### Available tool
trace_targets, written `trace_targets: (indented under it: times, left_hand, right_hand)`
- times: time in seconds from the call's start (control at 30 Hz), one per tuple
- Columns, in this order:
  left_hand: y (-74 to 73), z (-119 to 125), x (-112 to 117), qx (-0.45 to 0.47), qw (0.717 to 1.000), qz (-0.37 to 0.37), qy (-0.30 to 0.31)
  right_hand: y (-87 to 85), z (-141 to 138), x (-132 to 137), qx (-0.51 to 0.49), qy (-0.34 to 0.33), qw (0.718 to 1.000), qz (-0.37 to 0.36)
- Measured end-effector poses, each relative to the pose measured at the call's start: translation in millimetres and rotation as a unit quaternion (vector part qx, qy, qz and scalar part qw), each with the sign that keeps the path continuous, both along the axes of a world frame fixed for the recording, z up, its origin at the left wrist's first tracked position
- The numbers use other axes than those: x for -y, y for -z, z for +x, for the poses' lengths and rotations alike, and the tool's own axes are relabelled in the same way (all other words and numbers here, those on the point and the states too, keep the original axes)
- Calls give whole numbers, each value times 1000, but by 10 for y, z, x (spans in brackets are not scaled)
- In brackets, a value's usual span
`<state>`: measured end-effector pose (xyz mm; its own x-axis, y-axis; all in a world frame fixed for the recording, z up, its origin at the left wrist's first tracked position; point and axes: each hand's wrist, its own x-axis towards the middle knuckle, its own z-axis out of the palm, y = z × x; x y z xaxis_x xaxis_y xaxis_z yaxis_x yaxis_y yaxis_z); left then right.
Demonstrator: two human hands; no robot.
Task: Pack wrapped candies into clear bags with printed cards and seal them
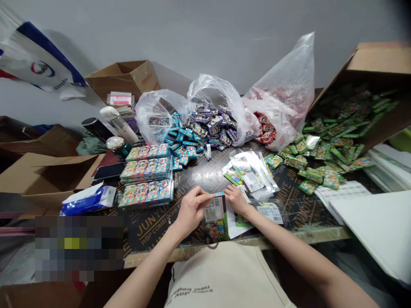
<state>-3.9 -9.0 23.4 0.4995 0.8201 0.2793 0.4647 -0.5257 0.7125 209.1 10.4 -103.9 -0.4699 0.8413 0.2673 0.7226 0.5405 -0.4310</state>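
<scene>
An upright clear printed pouch [215, 220] with a green edge stands in front of me at the table's near side. My left hand [192, 209] is closed on its upper left edge, index finger stretched along the top. At the pouch's upper right corner my right hand [236, 200] is closed, its fingertips pinching the edge. A small blue-topped box [219, 194] shows at the pouch mouth between my fingertips; how far in it sits is hidden. Just beyond my right hand lies a loose pile of flat pouches [252, 175], with more under my right wrist.
Filled packs [146, 192] stand in stacked rows at left. Behind them, plastic bags spill blue boxes [186, 139], purple boxes [215, 122] and red packs [266, 128]. A tipped carton [369, 64] spills green boxes [321, 158] at right. A blue-white packet [90, 200] lies far left.
</scene>
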Motion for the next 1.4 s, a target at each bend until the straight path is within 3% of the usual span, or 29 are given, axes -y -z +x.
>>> trace_targets:
  times: [0.2,0.33,0.4,0.5,0.6,0.7,0.83,0.97,1.07,1.13,1.23,1.3,1.37,1.4]
  left_hand:
    - [22,39,34,26,999,6,-18]
    - [50,61,51,60,996,0,-67]
    - [76,61,49,84,992,-3,-93]
    - [106,55,38,112,988,-8,-104]
    - [106,49,37,115,988,-15,-102]
    - [81,44,63,114,989,-22,-96]
    - [49,55,112,111,990,-21,-88]
    - [59,95,119,121,986,-15,-117]
    - [88,112,108,139,982,-13,-130]
    - [120,120,106,145,980,-22,-132]
    - [220,148,134,179,970,-83,-142]
    - [303,160,189,231,949,-161,-139]
    - [336,120,280,267,928,-228,-121]
    - [316,68,334,265,927,-241,-115]
  right_hand:
    - [43,-15,46,-87,39,994,-47]
    - [-111,40,-40,-179,90,974,-106]
    - [-312,72,-108,-219,94,962,-132]
    - [-775,55,-163,-291,74,936,-182]
    - [-1249,-63,-141,-367,5,884,-288]
    - [-1488,-213,-114,-337,-70,861,-374]
    - [-1462,-315,-138,-281,-85,873,-390]
    - [-1369,-318,-165,-264,-79,878,-391]
    - [-1308,-335,-142,-285,-64,868,-402]
    - [-1262,-369,-95,-344,-37,846,-405]
    - [-1189,-418,-8,-441,12,811,-385]
    - [-1137,-407,20,-461,33,804,-375]
    - [-1071,-319,-7,-446,52,819,-357]
    - [-1029,-240,-43,-423,68,841,-331]
